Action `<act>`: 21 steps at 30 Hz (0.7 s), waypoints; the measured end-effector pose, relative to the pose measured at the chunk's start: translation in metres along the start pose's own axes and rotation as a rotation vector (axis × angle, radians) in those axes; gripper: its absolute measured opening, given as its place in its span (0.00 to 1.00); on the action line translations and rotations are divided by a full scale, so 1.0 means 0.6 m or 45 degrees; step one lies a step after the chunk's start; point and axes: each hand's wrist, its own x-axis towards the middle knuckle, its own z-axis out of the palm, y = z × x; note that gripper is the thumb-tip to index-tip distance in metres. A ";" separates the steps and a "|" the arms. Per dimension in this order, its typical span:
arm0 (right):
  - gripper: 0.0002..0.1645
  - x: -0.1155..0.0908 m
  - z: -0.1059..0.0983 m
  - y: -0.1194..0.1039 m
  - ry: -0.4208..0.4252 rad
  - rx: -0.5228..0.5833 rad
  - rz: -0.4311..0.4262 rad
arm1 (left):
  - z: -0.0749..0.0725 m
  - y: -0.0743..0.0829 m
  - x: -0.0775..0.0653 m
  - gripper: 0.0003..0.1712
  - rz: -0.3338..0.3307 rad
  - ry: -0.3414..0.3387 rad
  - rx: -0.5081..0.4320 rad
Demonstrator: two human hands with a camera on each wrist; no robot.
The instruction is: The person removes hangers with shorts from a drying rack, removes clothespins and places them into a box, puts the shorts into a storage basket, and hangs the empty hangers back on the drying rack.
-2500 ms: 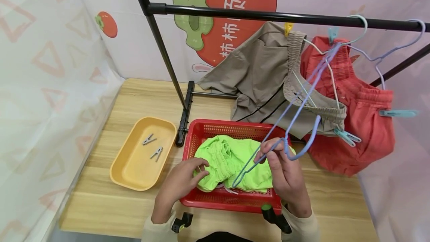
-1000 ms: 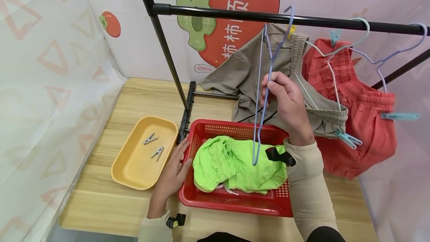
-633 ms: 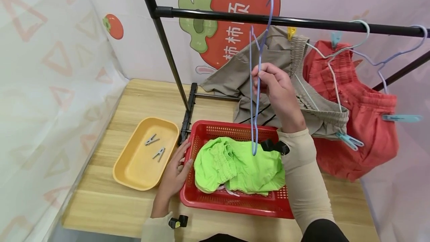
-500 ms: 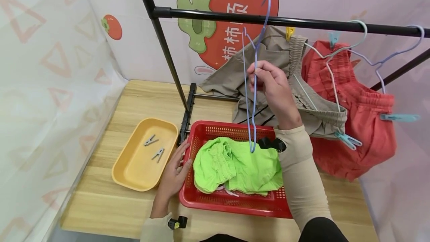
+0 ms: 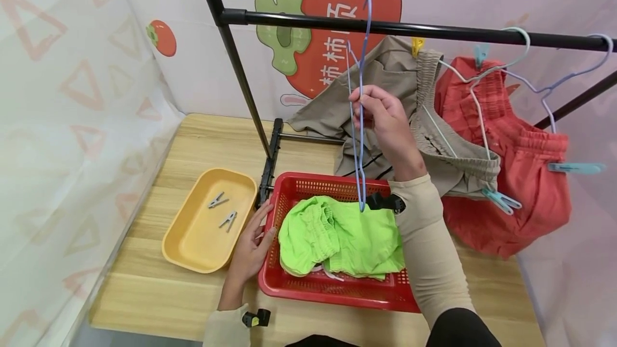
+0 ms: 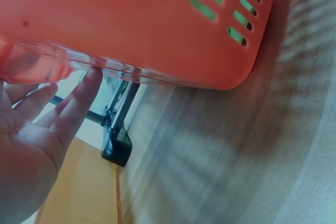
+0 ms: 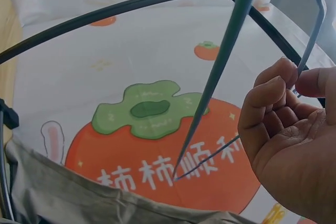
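Observation:
A thin violet-blue wire hanger [image 5: 361, 146] stands nearly upright, pinched between the thumb and fingers of my right hand [image 5: 385, 117]. Its hook reaches above the black rail [image 5: 299, 20]; I cannot tell whether it bears on the rail. No garment is on this hanger. My left hand [image 5: 250, 250] rests with extended fingers against the left side of a red basket [image 5: 337, 298]. Lime-green shorts [image 5: 308, 240] lie folded in the basket, below the hanger. In the left wrist view, a fingertip touches the basket's wall [image 6: 131, 30].
Khaki trousers [image 5: 376, 84] and red shorts [image 5: 520, 202] hang at the right, held by clothespins such as a blue one [image 5: 501, 201]. A yellow tray [image 5: 168, 258] with two grey clothespins [image 5: 228, 221] sits left of the basket. The rack's foot [image 5: 267, 170] stands between them.
My right hand has lifted the hanger from over the basket up to the rail, then moved it left along it. My left hand has gone from beside the shorts to the basket's left side.

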 end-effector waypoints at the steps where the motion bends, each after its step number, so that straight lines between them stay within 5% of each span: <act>1: 0.15 0.001 0.000 0.003 -0.002 -0.005 0.012 | 0.000 -0.001 0.000 0.29 0.003 -0.002 -0.005; 16: 0.13 -0.021 -0.019 0.020 -0.063 -0.108 0.086 | 0.000 -0.005 0.001 0.30 -0.044 -0.001 -0.049; 21: 0.15 -0.052 -0.037 0.016 -0.067 -0.280 0.109 | 0.002 -0.039 0.000 0.30 -0.052 0.027 -0.052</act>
